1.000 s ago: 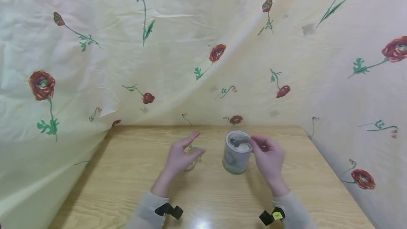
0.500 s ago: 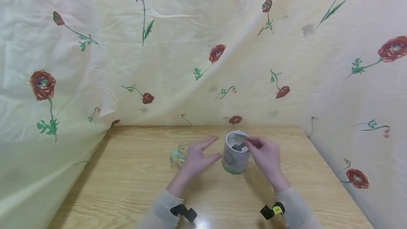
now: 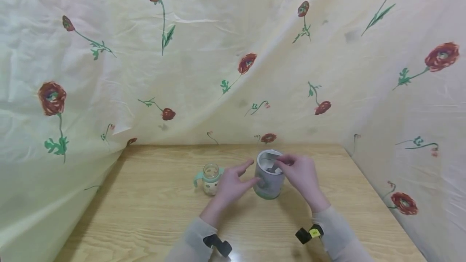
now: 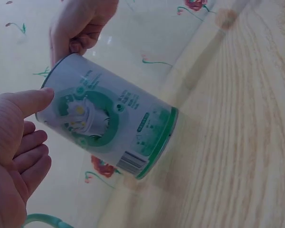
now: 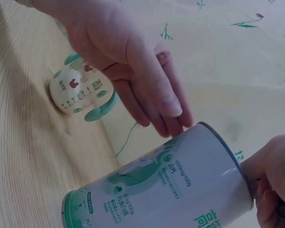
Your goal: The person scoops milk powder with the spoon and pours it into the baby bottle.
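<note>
A milk powder tin (image 3: 268,183), white with green print, stands upright and uncovered on the wooden table. My right hand (image 3: 300,173) reaches over its rim and pinches the handle of a grey scoop (image 3: 272,169), whose bowl is inside the tin. Beside the tin's left wall is my left hand (image 3: 233,185), fingers spread, thumb at the wall in the left wrist view; whether it presses there I cannot tell. A baby bottle (image 3: 210,185) with mint green handles and no cap stands just left of that hand, which partly covers it. How much powder the tin holds is unclear.
The wooden table (image 3: 145,213) ends at the back and sides against a cream cloth (image 3: 204,76) printed with red flowers. Both wrists wear black straps (image 3: 217,245) with small boxes.
My left hand has moved right from the bottle to the tin's side, uncovering the bottle. The right hand has shifted slightly left, bringing the scoop lower into the tin.
</note>
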The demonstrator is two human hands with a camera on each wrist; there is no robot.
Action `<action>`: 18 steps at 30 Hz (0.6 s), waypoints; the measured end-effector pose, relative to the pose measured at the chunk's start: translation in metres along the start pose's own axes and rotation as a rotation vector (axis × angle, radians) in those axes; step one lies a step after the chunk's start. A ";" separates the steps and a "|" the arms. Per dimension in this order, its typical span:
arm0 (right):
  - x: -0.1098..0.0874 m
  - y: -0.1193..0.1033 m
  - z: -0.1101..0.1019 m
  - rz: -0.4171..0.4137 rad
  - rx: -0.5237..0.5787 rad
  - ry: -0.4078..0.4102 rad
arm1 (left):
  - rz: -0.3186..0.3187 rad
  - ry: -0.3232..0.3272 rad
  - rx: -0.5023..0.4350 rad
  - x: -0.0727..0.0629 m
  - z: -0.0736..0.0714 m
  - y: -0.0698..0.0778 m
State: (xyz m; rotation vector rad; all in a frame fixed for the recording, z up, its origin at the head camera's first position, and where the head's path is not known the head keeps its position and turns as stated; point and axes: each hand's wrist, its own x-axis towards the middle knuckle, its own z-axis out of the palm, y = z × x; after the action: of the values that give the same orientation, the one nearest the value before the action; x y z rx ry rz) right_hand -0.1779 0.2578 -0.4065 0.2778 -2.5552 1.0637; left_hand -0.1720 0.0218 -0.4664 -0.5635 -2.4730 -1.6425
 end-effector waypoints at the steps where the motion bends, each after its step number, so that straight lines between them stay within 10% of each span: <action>1: 0.001 0.000 0.000 -0.002 -0.002 0.000 | -0.007 -0.001 0.000 0.000 0.001 0.000; 18: -0.007 0.017 -0.004 -0.034 -0.007 0.128 | 0.070 0.065 0.111 -0.013 -0.048 0.020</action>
State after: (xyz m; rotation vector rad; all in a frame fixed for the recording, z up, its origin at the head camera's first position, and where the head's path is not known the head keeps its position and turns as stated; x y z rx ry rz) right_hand -0.1754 0.2730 -0.4178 0.2421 -2.4320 1.0260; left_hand -0.1575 -0.0184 -0.4331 -0.5666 -2.4504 -1.4642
